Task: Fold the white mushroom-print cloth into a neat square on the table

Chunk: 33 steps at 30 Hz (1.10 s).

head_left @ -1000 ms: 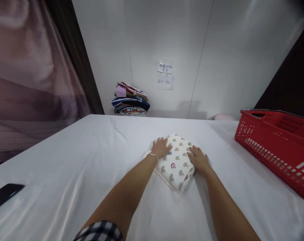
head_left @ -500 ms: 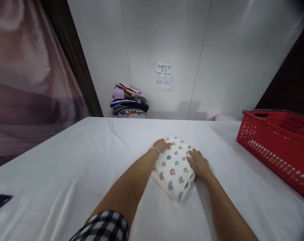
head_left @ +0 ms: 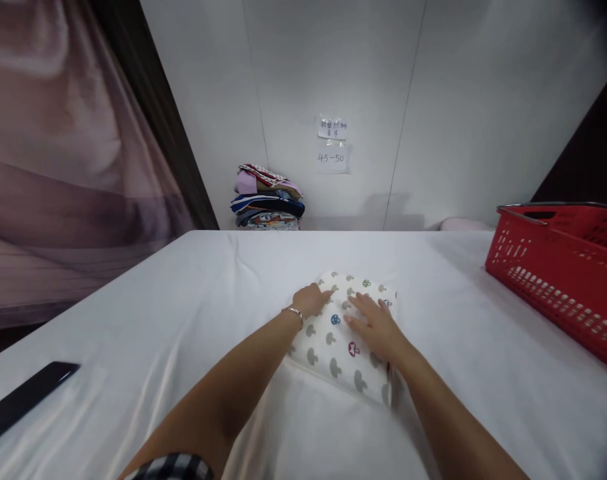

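A red basket [head_left: 558, 280] sits at the table's right edge. Folded clothes [head_left: 267, 199] are stacked by the wall, under paper notes [head_left: 332, 143]. A dark phone [head_left: 26, 400] lies near left.

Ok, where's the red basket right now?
In the head view the red basket sits at the right edge of the white table, right of the folded mushroom-print cloth under the left hand and right hand.
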Tool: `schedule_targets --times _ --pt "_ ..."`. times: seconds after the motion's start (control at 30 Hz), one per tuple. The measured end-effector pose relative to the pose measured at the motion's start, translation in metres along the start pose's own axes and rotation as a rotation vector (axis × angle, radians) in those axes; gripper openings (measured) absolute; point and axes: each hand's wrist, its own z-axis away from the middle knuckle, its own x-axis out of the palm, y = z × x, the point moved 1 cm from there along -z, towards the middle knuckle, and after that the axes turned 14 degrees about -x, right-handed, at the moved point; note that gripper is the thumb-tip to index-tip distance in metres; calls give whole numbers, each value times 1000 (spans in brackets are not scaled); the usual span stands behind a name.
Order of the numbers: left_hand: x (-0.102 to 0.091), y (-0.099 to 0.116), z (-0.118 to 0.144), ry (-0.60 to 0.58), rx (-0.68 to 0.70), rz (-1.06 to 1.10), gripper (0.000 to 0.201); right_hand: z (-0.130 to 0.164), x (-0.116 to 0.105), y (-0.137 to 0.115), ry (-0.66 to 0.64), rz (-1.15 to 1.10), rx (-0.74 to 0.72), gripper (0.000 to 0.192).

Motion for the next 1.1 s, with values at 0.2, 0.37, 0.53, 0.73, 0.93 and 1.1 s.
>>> schedule_targets --times 0.2,0.37,0.53,0.73,0.93,1.1 --pt "0 -12 19 47 49 -84 52 7 31 -29 -214 149 -1 66" --pt "2 9 19 333 363 -52 55 6 36 -24 -197 219 -23 63" --pt "22 22 10 231 517 -70 58 21 31 -12 -132 297 88 67" --pt "29 18 4 233 536 -65 60 40 31 -4 -77 346 192 70" --pt "21 21 11 225 527 -46 66 30 22 -9 -90 375 191 71" --pt "29 20 26 209 571 -74 60 3 11 4 -12 427 234 72"
